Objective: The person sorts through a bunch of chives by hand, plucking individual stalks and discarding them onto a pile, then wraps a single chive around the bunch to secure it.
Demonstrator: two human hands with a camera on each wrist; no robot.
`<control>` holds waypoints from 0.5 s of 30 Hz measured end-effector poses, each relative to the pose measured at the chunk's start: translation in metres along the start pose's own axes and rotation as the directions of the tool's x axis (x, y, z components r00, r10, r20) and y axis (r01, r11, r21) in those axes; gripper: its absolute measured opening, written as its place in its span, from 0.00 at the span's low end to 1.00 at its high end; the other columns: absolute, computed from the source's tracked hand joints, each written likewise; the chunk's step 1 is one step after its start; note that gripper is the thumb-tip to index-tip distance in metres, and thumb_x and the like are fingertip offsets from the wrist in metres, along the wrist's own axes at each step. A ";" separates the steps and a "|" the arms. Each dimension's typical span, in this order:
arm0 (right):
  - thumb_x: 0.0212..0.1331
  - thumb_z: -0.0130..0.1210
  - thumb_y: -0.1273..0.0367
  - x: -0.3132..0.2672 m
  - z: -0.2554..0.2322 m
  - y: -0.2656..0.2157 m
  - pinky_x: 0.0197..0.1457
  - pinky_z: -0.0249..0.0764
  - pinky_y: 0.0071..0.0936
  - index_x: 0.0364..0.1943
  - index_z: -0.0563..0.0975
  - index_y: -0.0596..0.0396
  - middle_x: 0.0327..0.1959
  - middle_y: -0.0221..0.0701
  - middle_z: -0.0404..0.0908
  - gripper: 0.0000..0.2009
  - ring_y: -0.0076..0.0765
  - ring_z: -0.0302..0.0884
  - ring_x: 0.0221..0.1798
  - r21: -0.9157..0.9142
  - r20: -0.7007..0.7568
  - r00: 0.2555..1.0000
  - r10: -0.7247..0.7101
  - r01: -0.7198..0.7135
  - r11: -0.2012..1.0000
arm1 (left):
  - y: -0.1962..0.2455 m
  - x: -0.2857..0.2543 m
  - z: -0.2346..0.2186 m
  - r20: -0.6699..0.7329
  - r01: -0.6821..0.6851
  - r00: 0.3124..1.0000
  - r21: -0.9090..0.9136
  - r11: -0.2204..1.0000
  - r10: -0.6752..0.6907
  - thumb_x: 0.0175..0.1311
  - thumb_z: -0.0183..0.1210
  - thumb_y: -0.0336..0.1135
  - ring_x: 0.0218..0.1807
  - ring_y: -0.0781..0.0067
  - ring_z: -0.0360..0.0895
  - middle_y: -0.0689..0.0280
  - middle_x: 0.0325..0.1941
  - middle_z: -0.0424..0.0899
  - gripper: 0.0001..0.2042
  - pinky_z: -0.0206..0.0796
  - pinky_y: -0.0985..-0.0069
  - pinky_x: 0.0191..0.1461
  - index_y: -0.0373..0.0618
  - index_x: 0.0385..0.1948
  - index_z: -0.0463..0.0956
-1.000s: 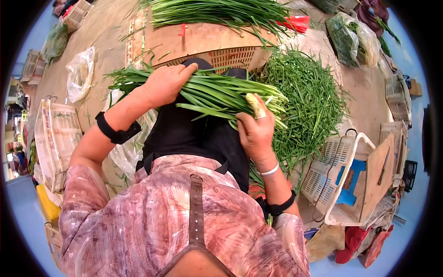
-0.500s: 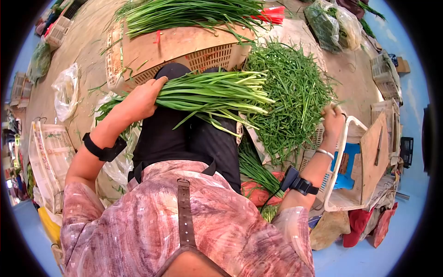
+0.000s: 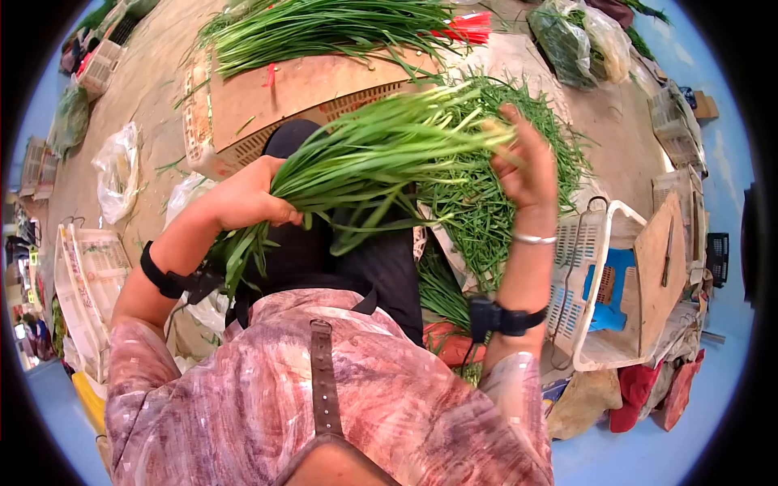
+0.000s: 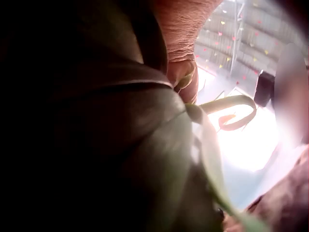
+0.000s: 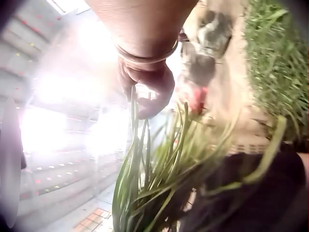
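A loose bundle of garlic chives (image 3: 365, 146) lies across the person's lap, its pale stem ends fanned toward the right. The left hand (image 3: 255, 194) grips the leafy end, and leaf tips hang down below it. In the left wrist view, dark, blurred leaves (image 4: 164, 159) fill much of the picture. At the stem ends, the right hand (image 3: 527, 162) has curled fingers. The right wrist view shows that hand (image 5: 149, 87) pinching a few stalks (image 5: 135, 125) between thumb and fingers, while other stems spread out below.
A heap of loose green leaves (image 3: 466, 231) covers the floor at right. Ahead, a board (image 3: 324, 77) on a crate carries more chives (image 3: 340, 32) and red strips (image 3: 466, 28). A white crate (image 3: 571, 275) with a blue item stands right. Another bunch (image 3: 446, 292) lies beside the leg.
The right hand left the stem ends, reached right toward the crate, then came back to them. The bundle has been lifted and spread, and the left hand has turned on its leafy end.
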State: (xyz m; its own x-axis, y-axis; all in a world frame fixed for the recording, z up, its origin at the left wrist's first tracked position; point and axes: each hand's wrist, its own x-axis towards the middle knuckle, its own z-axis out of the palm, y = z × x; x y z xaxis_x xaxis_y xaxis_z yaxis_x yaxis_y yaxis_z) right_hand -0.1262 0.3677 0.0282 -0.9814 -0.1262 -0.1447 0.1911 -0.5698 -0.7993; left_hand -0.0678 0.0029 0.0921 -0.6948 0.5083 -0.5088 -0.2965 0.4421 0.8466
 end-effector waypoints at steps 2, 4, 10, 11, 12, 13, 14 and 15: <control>0.60 0.53 0.66 0.003 0.030 -0.055 0.26 0.79 0.21 0.54 0.65 0.67 0.39 0.54 0.77 0.23 0.41 0.81 0.34 0.006 0.058 0.987 -0.150 0.149 0.989 | 0.006 0.000 0.007 0.038 -0.047 0.998 -0.161 0.986 0.054 0.42 0.57 0.24 0.19 0.78 0.69 0.58 0.25 0.79 0.14 0.62 0.81 0.24 0.36 0.35 0.74; 0.61 0.51 0.66 0.012 0.037 -0.088 0.32 0.80 0.24 0.54 0.66 0.68 0.40 0.57 0.76 0.22 0.45 0.81 0.39 0.039 0.214 0.955 -0.206 0.203 0.978 | 0.003 0.005 0.012 0.172 0.069 0.983 -0.671 0.738 0.064 0.42 0.58 0.24 0.17 0.77 0.66 0.55 0.26 0.77 0.17 0.59 0.80 0.21 0.35 0.39 0.72; 0.63 0.47 0.69 -0.007 0.000 -0.069 0.30 0.77 0.20 0.52 0.68 0.68 0.41 0.46 0.79 0.17 0.37 0.82 0.37 -0.544 -0.028 0.984 -0.176 0.133 0.829 | -0.096 -0.001 0.031 0.346 0.337 0.938 -0.921 0.198 0.012 0.53 0.53 0.27 0.21 0.80 0.62 0.53 0.35 0.75 0.19 0.57 0.82 0.25 0.32 0.48 0.65; 0.62 0.47 0.70 -0.013 -0.013 -0.056 0.28 0.75 0.19 0.51 0.69 0.68 0.41 0.44 0.80 0.16 0.34 0.82 0.35 -0.577 -0.091 0.988 -0.127 0.052 0.815 | -0.106 -0.004 0.034 0.395 0.395 0.918 -0.919 0.011 0.041 0.54 0.52 0.28 0.22 0.81 0.62 0.54 0.37 0.74 0.19 0.57 0.82 0.26 0.31 0.49 0.64; 0.61 0.47 0.72 -0.020 -0.018 -0.043 0.27 0.73 0.16 0.49 0.71 0.67 0.40 0.43 0.80 0.15 0.30 0.82 0.32 -0.628 -0.160 0.981 -0.112 -0.013 0.778 | -0.112 -0.005 0.037 0.391 0.391 0.920 -0.920 0.004 0.036 0.54 0.52 0.28 0.22 0.81 0.62 0.54 0.37 0.74 0.19 0.57 0.82 0.26 0.31 0.49 0.64; 0.60 0.49 0.72 -0.025 -0.023 -0.029 0.26 0.72 0.15 0.48 0.72 0.66 0.38 0.42 0.81 0.14 0.28 0.81 0.32 -0.666 -0.209 0.974 -0.087 -0.077 0.742 | -0.115 -0.004 0.038 0.375 0.374 0.927 -0.927 0.040 0.014 0.54 0.53 0.29 0.23 0.80 0.62 0.54 0.39 0.73 0.20 0.57 0.83 0.27 0.31 0.50 0.63; 0.60 0.50 0.71 -0.031 -0.023 -0.018 0.27 0.72 0.14 0.48 0.72 0.65 0.36 0.39 0.81 0.15 0.27 0.81 0.31 -0.676 -0.236 0.971 -0.041 -0.133 0.725 | -0.117 -0.004 0.039 0.358 0.358 0.934 -0.931 0.076 -0.006 0.55 0.53 0.29 0.24 0.80 0.62 0.54 0.40 0.73 0.21 0.58 0.83 0.27 0.30 0.50 0.63; 0.59 0.51 0.70 -0.034 -0.027 -0.006 0.28 0.73 0.16 0.49 0.71 0.66 0.38 0.40 0.81 0.16 0.28 0.81 0.33 -0.678 -0.228 0.974 0.013 -0.169 0.716 | -0.116 -0.004 0.039 0.319 0.323 0.946 -0.938 0.125 -0.053 0.55 0.53 0.30 0.25 0.80 0.63 0.55 0.39 0.73 0.22 0.59 0.82 0.28 0.30 0.51 0.62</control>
State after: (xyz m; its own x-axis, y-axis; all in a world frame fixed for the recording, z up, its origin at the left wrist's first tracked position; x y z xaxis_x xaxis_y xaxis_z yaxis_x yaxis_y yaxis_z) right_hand -0.0945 0.3968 0.0220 -0.9571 0.0551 -0.2845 0.2897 0.1640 -0.9430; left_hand -0.0047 -0.0221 -0.0102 -0.4328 0.6931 -0.5765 -0.8763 -0.4737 0.0883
